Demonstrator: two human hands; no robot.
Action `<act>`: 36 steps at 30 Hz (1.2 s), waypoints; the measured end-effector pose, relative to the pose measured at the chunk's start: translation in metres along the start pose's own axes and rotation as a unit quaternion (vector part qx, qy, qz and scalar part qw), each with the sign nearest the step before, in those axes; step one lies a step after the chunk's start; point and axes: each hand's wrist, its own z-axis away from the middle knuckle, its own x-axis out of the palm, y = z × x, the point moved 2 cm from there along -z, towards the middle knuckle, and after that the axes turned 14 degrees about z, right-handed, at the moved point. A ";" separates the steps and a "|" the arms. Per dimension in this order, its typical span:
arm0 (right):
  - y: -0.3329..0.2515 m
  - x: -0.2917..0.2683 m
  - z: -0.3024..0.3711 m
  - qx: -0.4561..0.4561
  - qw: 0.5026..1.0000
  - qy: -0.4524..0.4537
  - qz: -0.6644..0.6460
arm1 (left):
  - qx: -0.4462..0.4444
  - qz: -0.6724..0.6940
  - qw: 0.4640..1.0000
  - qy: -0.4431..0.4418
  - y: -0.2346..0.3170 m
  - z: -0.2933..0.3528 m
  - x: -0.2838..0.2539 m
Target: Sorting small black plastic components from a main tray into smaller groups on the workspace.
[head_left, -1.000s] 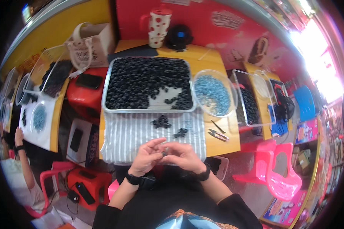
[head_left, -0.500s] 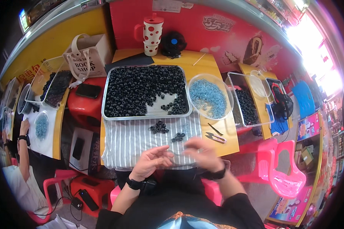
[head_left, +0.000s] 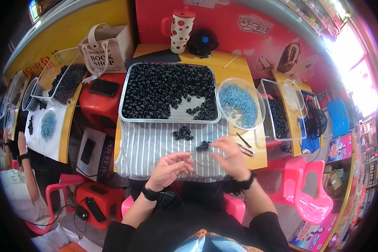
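Note:
My left hand (head_left: pixel 169 171) hovers over the near edge of a grey-and-white striped cloth (head_left: pixel 145 147). Its fingers are bent in toward the thumb; whatever they pinch is too fine to make out. To the right, my right hand (head_left: pixel 232 160) has thumb and forefinger apart, the fingertips beside a small cluster of black beads (head_left: pixel 203 145). Another little heap of black ring-shaped beads (head_left: pixel 183 133) lies on the cloth. Just beyond is a metal tray (head_left: pixel 169 121) full of such beads. A round clear tub (head_left: pixel 262 110) of tiny blue beads (head_left: pixel 239 105) stands at its right.
Thread snips (head_left: pixel 245 150) and dark tweezers (head_left: pixel 243 140) lie right of the cloth. A spotted tumbler (head_left: pixel 182 31) and a small black fan (head_left: pixel 203 42) stand at the back. A clear bin (head_left: pixel 300 137) is at the right, a pink chair (head_left: pixel 313 197) below. A co-worker's hand (head_left: pixel 22 143) is far left.
My right hand has moved toward the small bead cluster, its fingers now nearer the beads. My left hand stays low over the cloth, fingers more curled. The whole view has shifted slightly.

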 end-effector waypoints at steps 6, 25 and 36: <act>-0.036 0.032 -0.014 -0.113 0.948 -0.049 0.294 | 0.025 -0.016 0.999 0.028 -0.003 0.002 0.001; -0.021 0.028 0.037 0.091 0.986 0.094 -0.105 | 0.054 -0.001 0.998 0.034 -0.005 0.005 -0.001; 0.004 0.028 0.040 0.078 0.994 0.050 0.060 | 0.065 -0.032 0.997 0.032 -0.003 0.000 0.005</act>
